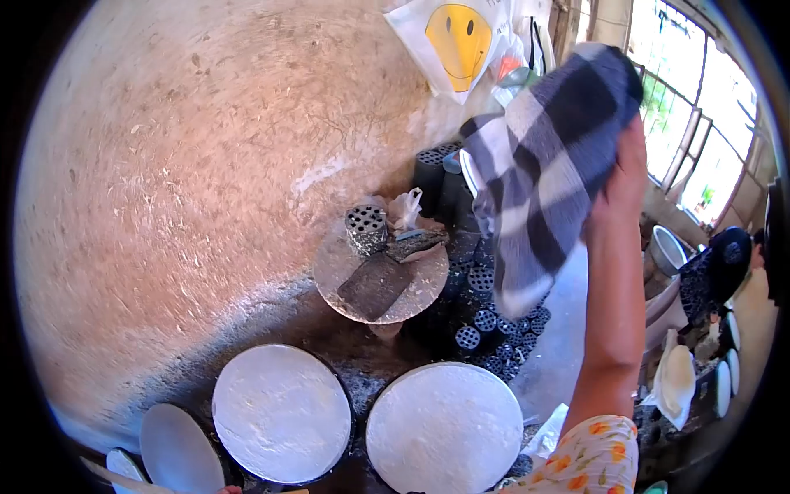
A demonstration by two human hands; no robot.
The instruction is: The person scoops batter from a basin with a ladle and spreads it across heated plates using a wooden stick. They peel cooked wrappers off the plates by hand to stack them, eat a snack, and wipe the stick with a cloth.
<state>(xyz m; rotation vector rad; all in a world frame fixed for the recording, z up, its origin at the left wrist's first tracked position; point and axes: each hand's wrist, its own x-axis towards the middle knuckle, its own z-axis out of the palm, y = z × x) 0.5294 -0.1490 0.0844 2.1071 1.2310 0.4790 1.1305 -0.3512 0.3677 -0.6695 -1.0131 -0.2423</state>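
Note:
My right hand point(627, 177) is raised at the upper right, its fingers closed on a black, grey and white checkered cloth point(547, 156). The cloth hangs in thick folds and hides most of the fingers. A curved white edge shows beside its left side; whether it belongs to something under the cloth I cannot make out. Only a sliver of my left hand point(230, 490) appears at the bottom edge, with its fingers hidden. Nearby in the lower middle are two large discs with white tops, a left disc point(281, 413) and a right disc point(444, 430), both dark around the rim.
Behind the discs a round stand point(428, 284) bears a perforated coal briquette point(366, 229) and a dark flat slab point(376, 286). More briquettes point(467, 336) are stacked beyond it. A grey round lid point(179, 449) leans at lower left. A smiley bag point(458, 45) hangs on the wall.

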